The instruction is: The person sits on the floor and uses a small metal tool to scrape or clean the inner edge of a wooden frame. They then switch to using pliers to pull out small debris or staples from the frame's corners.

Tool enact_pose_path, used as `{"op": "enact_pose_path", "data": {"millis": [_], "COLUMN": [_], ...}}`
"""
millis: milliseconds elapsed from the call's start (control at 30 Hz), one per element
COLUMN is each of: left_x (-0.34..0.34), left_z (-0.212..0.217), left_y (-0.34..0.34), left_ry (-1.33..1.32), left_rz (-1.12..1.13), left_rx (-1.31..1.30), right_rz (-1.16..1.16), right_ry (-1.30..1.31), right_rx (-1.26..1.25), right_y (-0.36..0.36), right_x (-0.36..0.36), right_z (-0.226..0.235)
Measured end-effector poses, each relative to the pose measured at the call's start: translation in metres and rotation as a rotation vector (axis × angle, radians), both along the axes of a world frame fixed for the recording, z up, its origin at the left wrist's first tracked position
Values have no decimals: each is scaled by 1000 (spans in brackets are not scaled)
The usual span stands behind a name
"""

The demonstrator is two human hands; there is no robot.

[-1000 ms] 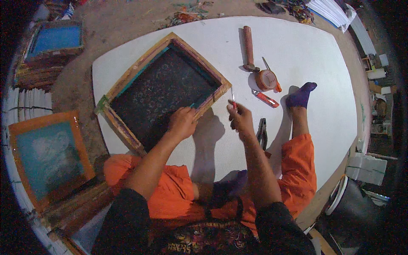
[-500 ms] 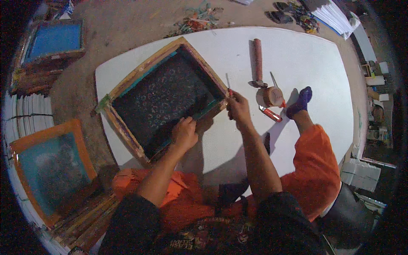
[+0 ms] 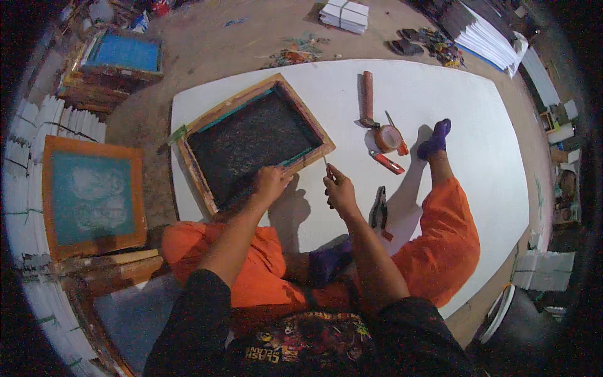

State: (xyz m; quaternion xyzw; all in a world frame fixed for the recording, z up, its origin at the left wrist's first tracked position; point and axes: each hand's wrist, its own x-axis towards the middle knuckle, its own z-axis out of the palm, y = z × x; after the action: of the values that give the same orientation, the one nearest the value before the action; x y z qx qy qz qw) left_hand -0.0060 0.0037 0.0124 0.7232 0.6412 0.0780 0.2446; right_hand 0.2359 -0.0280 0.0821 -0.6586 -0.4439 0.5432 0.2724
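Observation:
A wooden screen-printing frame (image 3: 233,99) with dark mesh lies tilted on the white board (image 3: 465,188). My left hand (image 3: 271,182) is closed over the frame's near rail. Just off the frame's right corner, my right hand (image 3: 339,190) is closed around a thin screwdriver-like tool (image 3: 326,161). Only its slim shaft shows, pointing toward that corner; the fingers hide the handle. To the right lie a hammer (image 3: 368,94), a roll of brown tape (image 3: 389,137), a red-handled screwdriver (image 3: 402,149) and a red utility knife (image 3: 387,163). Pliers (image 3: 379,210) rest beside my right forearm.
At the left, an orange-edged screen (image 3: 94,247) leans against stacks of white paper (image 3: 19,207). A blue screen (image 3: 129,53) sits on a pile at far left. Beyond the board are bundled paper (image 3: 343,15), sandals (image 3: 405,43) and scraps (image 3: 295,53). My socked foot (image 3: 434,141) rests on the board.
My right hand with the tool has drawn back from the frame's corner toward me. My left hand still holds the near rail. The view has shifted, and the pliers now show more fully.

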Motion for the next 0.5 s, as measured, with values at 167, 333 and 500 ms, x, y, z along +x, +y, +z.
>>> {"op": "enact_pose_path", "data": {"millis": [167,333,500], "left_x": [37,23,35], "left_z": [0,-22,-17], "left_y": [2,0,4], "left_ry": [77,118,188], "left_rz": [7,73,52], "left_rx": [133,170,160], "right_rz": [132,169,167], "right_ry": [-268,-303,-308], "right_rx": [306,340,178], "right_y": [-31,-34,-28], "right_x": [33,20,17], "right_z": [-44,-38,-30]}}
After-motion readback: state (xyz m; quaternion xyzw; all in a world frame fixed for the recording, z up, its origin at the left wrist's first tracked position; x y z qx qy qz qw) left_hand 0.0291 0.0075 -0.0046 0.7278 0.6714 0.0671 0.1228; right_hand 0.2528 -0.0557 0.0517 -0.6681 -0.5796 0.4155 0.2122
